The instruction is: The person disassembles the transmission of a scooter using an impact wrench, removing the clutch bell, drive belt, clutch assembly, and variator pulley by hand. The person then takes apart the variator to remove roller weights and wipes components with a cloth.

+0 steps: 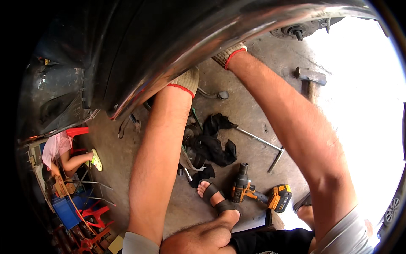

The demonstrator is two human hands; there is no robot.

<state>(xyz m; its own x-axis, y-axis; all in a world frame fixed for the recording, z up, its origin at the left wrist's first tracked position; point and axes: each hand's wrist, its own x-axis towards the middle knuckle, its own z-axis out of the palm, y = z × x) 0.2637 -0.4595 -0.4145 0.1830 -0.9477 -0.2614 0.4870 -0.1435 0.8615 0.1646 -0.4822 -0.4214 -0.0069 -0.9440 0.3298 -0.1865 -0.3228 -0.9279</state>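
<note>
Has gloved left hand (187,79) and right hand (226,55) partly behind the car (139,51), just above; cannot tell whether spread or gripping. Looks down on concrete floor (247,149), with rags (209,148), wrench (260,139) and drill (242,188) below the hands, hammer (311,75) to their right, seated person (57,147) far left.

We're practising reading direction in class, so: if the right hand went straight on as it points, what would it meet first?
Probably the dark car panel, whose edge hides the front of the right hand; depth is unclear, so the hand may pass behind the panel instead.
</note>
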